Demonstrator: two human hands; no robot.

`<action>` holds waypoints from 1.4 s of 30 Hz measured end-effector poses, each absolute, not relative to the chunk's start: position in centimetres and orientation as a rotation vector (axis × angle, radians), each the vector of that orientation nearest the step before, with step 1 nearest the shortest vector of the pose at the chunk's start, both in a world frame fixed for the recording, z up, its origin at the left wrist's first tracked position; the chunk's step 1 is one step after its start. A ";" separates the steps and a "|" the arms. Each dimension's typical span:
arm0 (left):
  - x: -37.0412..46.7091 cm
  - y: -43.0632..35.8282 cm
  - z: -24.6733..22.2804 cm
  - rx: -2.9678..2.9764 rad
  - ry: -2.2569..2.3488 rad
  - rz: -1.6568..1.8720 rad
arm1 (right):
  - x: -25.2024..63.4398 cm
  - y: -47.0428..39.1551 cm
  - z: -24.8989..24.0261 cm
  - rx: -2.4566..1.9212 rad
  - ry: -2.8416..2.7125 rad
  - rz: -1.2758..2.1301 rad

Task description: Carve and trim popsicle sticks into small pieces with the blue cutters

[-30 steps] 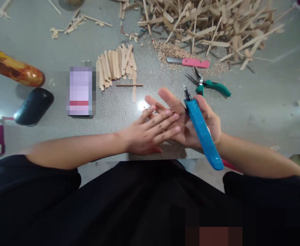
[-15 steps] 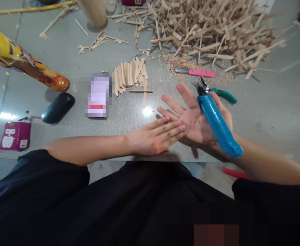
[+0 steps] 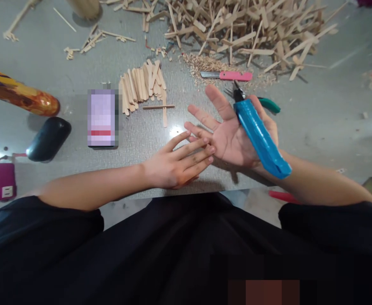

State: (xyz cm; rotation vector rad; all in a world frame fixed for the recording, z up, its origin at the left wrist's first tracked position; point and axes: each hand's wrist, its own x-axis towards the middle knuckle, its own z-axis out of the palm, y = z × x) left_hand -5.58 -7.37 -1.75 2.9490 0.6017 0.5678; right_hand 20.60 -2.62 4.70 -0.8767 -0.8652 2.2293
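My left hand lies back-up with its fingers stretched out and slightly apart. Its fingertips overlap the lower fingers and palm edge of my right hand. Palm up, my right hand has its fingers spread, while the thumb hooks round a pair of pliers. One plier handle, wrapped in shiny blue, crosses the palm; a green one shows behind the thumb. Beyond the hands lie a row of wooden sticks, a thin brown stick and a pink-handled knife.
A large heap of wooden sticks and some shavings cover the back of the table. On the left are a phone, a dark oval case, a yellow-orange bottle and a purple box.
The whole view has shifted, so table items appear further left. My left hand has slid a little off the right palm and its fingers have spread. The pliers remain in my right hand.
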 end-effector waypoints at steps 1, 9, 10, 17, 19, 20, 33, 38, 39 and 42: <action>-5.6 -7.3 -1.7 2.964 0.595 0.604 | 20.3 -2.9 4.7 -0.881 -0.781 2.212; -4.9 -6.0 -1.2 3.075 0.323 1.092 | 20.3 -3.6 3.6 -0.599 -0.643 2.207; -4.9 -5.9 -1.2 3.073 0.332 1.076 | 20.4 -3.5 3.5 -0.599 -0.654 2.204; -5.8 -6.1 -1.4 2.916 0.398 0.719 | 20.6 -3.3 3.6 -0.649 -0.656 2.261; -6.3 -5.7 -1.6 2.847 0.443 0.653 | 20.6 -3.2 4.2 -0.682 -0.642 2.256; -6.5 -5.4 -1.7 2.829 0.485 0.673 | 20.7 -3.1 4.5 -0.697 -0.654 2.238; -7.6 -3.3 -2.5 2.780 0.871 0.452 | 25.0 1.2 2.8 -1.073 -1.200 2.194; -7.8 -3.3 -2.1 2.777 0.852 0.421 | 25.1 1.5 2.6 -1.203 -1.146 2.080; -7.8 -3.4 -2.0 2.734 0.918 0.438 | 25.2 1.6 2.4 -1.214 -1.141 2.064; -7.5 -3.7 -1.7 2.607 1.163 0.471 | 25.7 1.8 2.1 -1.216 -1.159 2.025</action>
